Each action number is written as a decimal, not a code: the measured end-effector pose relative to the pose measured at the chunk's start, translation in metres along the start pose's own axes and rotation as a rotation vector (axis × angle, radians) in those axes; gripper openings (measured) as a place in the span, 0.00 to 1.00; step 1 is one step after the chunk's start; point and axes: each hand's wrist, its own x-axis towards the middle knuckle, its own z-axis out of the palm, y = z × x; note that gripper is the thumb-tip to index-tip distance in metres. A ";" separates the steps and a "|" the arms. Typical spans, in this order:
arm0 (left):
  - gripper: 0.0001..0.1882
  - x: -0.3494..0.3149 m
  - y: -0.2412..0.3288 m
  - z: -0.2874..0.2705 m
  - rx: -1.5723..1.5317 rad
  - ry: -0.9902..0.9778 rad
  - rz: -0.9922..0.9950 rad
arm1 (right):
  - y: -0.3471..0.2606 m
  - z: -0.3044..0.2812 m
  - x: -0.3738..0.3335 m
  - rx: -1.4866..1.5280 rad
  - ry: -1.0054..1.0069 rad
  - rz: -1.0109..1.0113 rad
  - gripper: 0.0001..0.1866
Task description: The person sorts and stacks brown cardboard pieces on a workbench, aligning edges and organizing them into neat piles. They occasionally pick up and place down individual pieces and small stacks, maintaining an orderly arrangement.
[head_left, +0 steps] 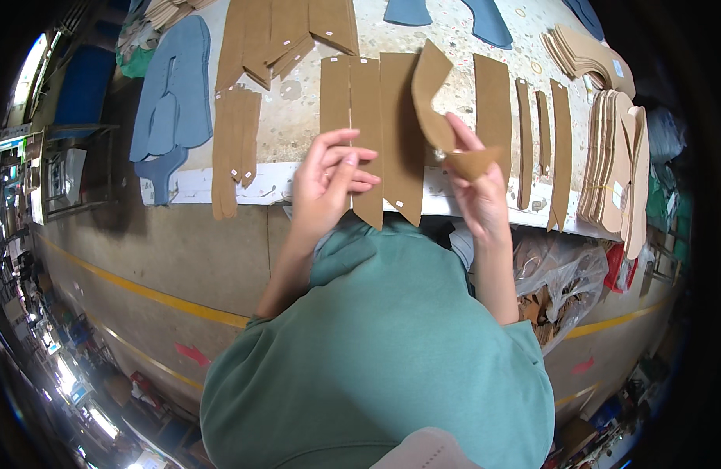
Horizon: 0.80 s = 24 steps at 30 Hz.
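My right hand (483,191) pinches a brown leather-like strip (432,94), which bends and twists up from the table's front edge. One end of it curls over my fingers. My left hand (327,178) hovers over the left side of the flat brown panels (366,102), fingers loosely curled and apart, with nothing visible in them. Those panels lie side by side with pointed ends hanging past the edge, and small white tags sit on some. To the right of the held strip lie another brown panel (493,94) and narrower brown strips (524,144).
The speckled white table (290,125) also carries brown pieces (290,35), blue-grey cut pieces (173,94) at the left and far side, and stacked tan pieces (608,164) at the right. Below the right edge hangs a clear plastic bag (563,273) of scraps. Yellow lines (157,293) cross the floor.
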 end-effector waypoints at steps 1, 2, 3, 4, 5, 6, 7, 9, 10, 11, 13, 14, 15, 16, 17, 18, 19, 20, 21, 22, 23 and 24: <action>0.21 0.002 0.000 0.005 0.032 -0.010 -0.028 | 0.007 0.002 0.004 -0.143 -0.009 0.016 0.32; 0.22 0.004 -0.001 0.009 0.103 0.005 -0.033 | 0.014 0.005 0.007 -0.295 0.019 0.045 0.32; 0.22 0.005 -0.002 0.013 0.155 0.007 -0.002 | 0.021 0.008 0.010 -0.376 -0.001 0.040 0.32; 0.22 0.006 -0.002 0.015 0.199 0.009 0.023 | 0.028 0.012 0.013 -0.509 0.016 -0.093 0.32; 0.23 0.007 -0.002 0.017 0.150 0.010 0.012 | 0.031 0.014 0.012 -0.607 0.021 -0.159 0.32; 0.22 0.007 -0.002 0.017 0.211 0.002 0.034 | 0.033 0.016 0.009 -0.688 0.025 -0.224 0.32; 0.22 0.006 -0.002 0.018 0.272 -0.005 0.054 | 0.034 0.018 0.008 -0.715 0.044 -0.228 0.32; 0.19 0.005 -0.002 0.021 0.356 0.019 0.087 | 0.034 0.021 0.004 -0.745 0.067 -0.250 0.32; 0.19 0.003 -0.002 0.022 0.389 0.030 0.102 | 0.033 0.022 0.002 -0.787 0.067 -0.248 0.32; 0.18 0.002 -0.001 0.023 0.421 0.039 0.116 | 0.032 0.023 0.001 -0.820 0.063 -0.251 0.32; 0.17 0.001 0.000 0.023 0.464 0.071 0.142 | 0.029 0.023 -0.002 -0.901 0.059 -0.246 0.32; 0.17 0.001 0.001 0.022 0.475 0.096 0.153 | 0.027 0.023 -0.004 -0.968 0.039 -0.264 0.31; 0.16 0.001 0.002 0.021 0.481 0.122 0.166 | 0.024 0.023 -0.006 -1.028 0.025 -0.261 0.29; 0.16 0.002 0.002 0.019 0.498 0.121 0.169 | 0.022 0.022 -0.007 -1.077 0.002 -0.264 0.28; 0.16 0.003 0.002 0.016 0.511 0.123 0.176 | 0.020 0.022 -0.008 -1.178 0.021 -0.321 0.27; 0.16 0.004 0.002 0.013 0.518 0.126 0.186 | 0.018 0.022 -0.009 -1.267 0.033 -0.384 0.27; 0.14 0.003 0.001 0.011 0.522 0.133 0.201 | 0.016 0.022 -0.010 -1.342 0.050 -0.451 0.26; 0.13 0.004 0.000 0.009 0.524 0.154 0.205 | 0.016 0.022 -0.011 -1.182 0.059 -0.432 0.26; 0.12 0.005 -0.001 0.007 0.519 0.174 0.215 | 0.015 0.023 -0.011 -1.008 0.072 -0.413 0.26; 0.12 0.005 -0.002 0.005 0.510 0.191 0.229 | 0.015 0.023 -0.011 -0.821 0.072 -0.386 0.26; 0.11 0.006 -0.003 0.003 0.516 0.195 0.224 | 0.015 0.024 -0.010 -0.714 0.055 -0.301 0.29; 0.11 0.006 -0.005 0.001 0.517 0.194 0.223 | 0.016 0.024 -0.008 -0.656 0.086 -0.265 0.29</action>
